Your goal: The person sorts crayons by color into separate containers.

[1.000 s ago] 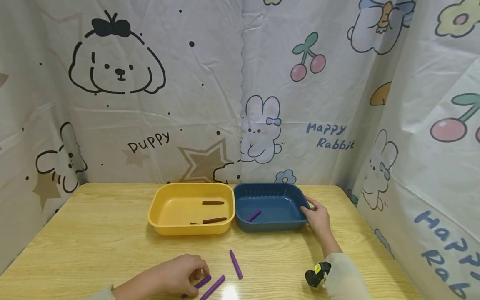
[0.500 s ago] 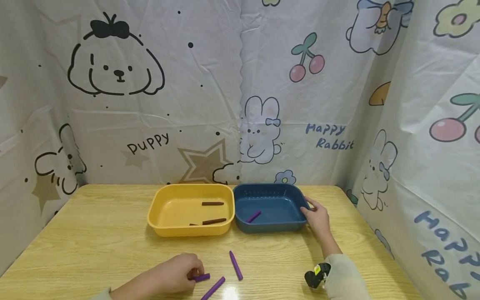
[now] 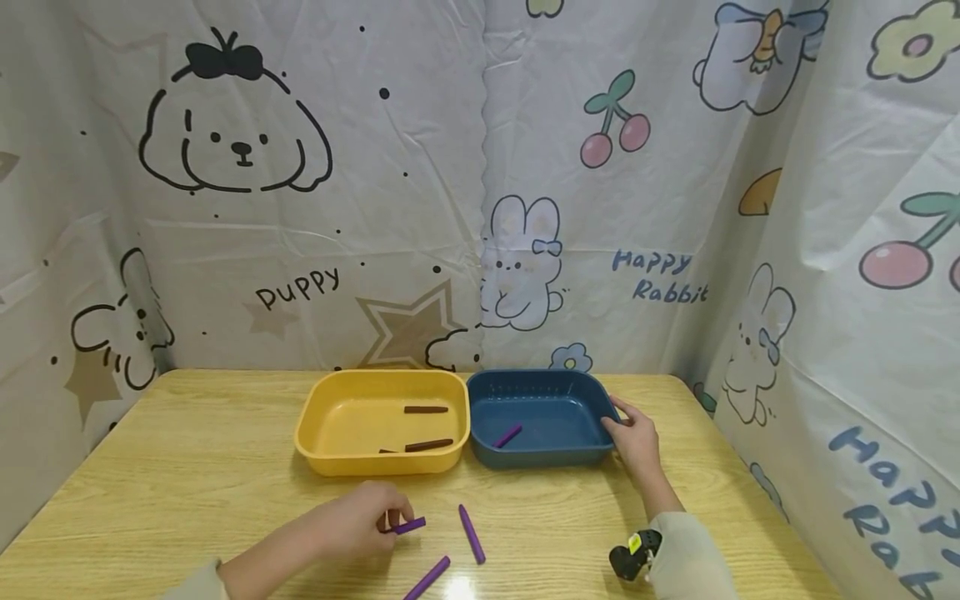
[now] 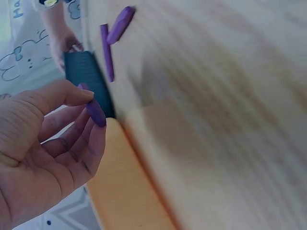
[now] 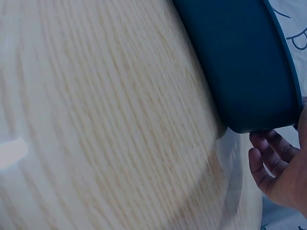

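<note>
My left hand (image 3: 367, 521) pinches a purple crayon (image 4: 96, 111) between thumb and fingertips, raised over the table in front of the yellow bin (image 3: 330, 462). Two more purple crayons lie on the wood: one crayon (image 3: 472, 534) to the right of the hand, another crayon (image 3: 427, 578) nearer the front edge of the view. With its thumb over the rim and fingers against the outside, my right hand (image 3: 636, 437) grips the right end of the dark blue bin (image 5: 244, 72). Inside that bin rests a purple crayon (image 3: 507, 436).
Brown crayons (image 3: 429, 445) lie in the yellow bin, which stands side by side with the blue one at the back of the wooden table (image 3: 187, 467). Behind it hangs a printed curtain (image 3: 420, 167), which also covers both sides. A black device (image 3: 634, 554) sits at the right wrist.
My left hand has picked up the purple crayon from the table and lifted it, moving slightly toward the bins. The right hand stays on the blue bin.
</note>
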The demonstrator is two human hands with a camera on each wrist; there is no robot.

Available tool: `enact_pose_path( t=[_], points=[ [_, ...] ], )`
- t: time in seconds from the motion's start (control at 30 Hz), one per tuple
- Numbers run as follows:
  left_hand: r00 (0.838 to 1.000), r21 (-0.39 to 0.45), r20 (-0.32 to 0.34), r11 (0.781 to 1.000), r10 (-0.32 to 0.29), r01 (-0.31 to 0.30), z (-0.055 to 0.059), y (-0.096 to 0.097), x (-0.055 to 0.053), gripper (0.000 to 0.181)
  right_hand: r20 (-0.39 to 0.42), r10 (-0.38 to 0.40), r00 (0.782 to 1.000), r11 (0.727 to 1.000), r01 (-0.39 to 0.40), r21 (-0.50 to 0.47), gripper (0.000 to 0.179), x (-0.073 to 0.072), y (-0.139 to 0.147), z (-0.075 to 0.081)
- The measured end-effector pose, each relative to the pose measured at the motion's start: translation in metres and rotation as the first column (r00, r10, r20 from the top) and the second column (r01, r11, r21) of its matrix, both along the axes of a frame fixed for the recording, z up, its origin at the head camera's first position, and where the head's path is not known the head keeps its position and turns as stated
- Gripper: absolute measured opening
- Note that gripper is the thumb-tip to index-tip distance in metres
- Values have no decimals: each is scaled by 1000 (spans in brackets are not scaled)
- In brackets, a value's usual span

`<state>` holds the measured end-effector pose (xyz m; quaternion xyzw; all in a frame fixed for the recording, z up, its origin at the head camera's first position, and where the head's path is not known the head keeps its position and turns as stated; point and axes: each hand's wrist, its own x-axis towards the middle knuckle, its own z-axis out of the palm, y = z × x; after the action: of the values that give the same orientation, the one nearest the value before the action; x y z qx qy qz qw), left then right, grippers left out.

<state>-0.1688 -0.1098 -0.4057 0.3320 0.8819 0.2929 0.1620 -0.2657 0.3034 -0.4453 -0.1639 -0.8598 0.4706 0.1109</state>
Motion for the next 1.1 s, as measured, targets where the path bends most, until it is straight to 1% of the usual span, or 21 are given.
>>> enact_pose_path(
  t=[0.13, 0.2, 0.33, 0.53, 0.67, 0.77, 0.97, 1.1],
  points=[
    [999, 4, -44, 1000, -12, 12, 10, 1, -6, 17, -5, 1, 1000, 1000, -1, 4, 46, 0, 1, -1],
    [999, 13, -48, 1000, -5, 6, 16, 1, -9, 19, -6, 3, 1000, 1000, -3, 5, 46, 1, 1, -1],
    [997, 38, -82, 999, 5, -2, 25, 2, -14, 20, -6, 3, 1000, 1000, -3, 6, 46, 2, 0, 0],
    [988, 61, -155, 998, 26, -16, 32, 8, -24, 19, -1, 3, 1000, 1000, -3, 1, 46, 2, -1, 3],
    [981, 54, -189, 998, 48, -39, 37, 14, -31, 20, -4, 3, 1000, 1000, -3, -5, 46, 1, -1, 5],
    [979, 60, -192, 996, 74, -64, 40, 19, -36, 19, -3, 5, 1000, 1000, -5, -8, 46, 0, -1, 5],
    [977, 62, -157, 989, 143, -135, 45, 27, -42, 19, 7, 9, 1000, 1000, -9, -1, 46, 1, -1, 3],
    [972, 65, -170, 986, 163, -154, 47, 32, -47, 21, 10, 7, 1000, 1000, -7, -1, 46, 2, -1, 4]
  ],
)
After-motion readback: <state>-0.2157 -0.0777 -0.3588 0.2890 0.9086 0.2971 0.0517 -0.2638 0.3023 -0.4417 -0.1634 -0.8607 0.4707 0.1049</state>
